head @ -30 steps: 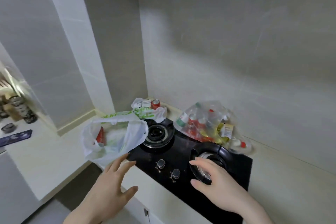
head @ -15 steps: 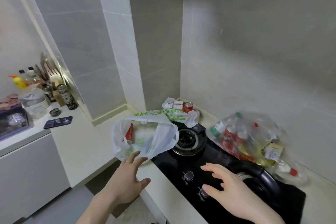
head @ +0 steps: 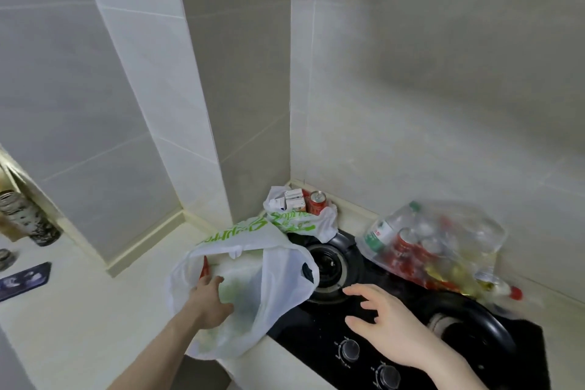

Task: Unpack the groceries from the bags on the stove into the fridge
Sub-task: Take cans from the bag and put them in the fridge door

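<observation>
A white plastic bag (head: 278,279) with green print lies open at the left edge of the black stove (head: 411,345). My left hand (head: 210,298) reaches into its mouth, fingers extended toward a red item (head: 205,267) and pale green contents. My right hand (head: 389,323) hovers open over the stove, just right of the bag. A second white bag (head: 304,222) in the corner holds small cartons and a red can (head: 317,202). A clear bag (head: 437,244) of bottles and cans lies at the right against the wall.
Two stove knobs (head: 349,350) sit near the front edge below my right hand. The left burner (head: 329,266) is partly covered by the bag. Left on the pale counter stand a dark patterned jar (head: 34,218) and a flat dark item (head: 23,275).
My left hand has moved forward from in front of the bag into its opening. My right hand has shifted left toward the bag. The camera has come closer.
</observation>
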The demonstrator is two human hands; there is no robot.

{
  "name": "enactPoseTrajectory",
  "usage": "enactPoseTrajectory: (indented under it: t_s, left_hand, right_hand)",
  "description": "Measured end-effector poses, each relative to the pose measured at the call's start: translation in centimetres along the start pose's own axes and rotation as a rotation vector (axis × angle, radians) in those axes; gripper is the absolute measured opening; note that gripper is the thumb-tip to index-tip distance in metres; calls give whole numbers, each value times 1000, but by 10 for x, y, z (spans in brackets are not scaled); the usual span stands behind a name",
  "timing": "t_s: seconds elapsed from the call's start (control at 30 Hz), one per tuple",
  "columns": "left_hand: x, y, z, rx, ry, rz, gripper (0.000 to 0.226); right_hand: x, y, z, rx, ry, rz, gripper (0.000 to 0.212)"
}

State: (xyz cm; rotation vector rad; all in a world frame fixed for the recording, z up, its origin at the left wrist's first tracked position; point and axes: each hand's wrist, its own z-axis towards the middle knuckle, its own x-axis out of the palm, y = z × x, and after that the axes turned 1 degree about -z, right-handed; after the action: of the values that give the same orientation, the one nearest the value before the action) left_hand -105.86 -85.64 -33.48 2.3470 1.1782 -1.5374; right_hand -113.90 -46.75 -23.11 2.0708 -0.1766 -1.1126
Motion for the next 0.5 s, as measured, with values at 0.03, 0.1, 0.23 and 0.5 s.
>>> enactPoseTrajectory:
  t_s: [0.03,0.1,0.23,0.5]
  left_hand:
    - [4,3,11,-13,4,2,95]
    - [11,10,30,-35,-3,7,103]
    - [25,24,54,-167,-66,-43,111]
    - [25,41,81,-305,-229,-261,90]
  right_hand:
    - [3,2,4,7,-11,9,44]
    - [8,7,12,26,-28,19,44]
    - [17,11,22,66,-50,33,44]
    - [27,18,33,98,-122,61,38]
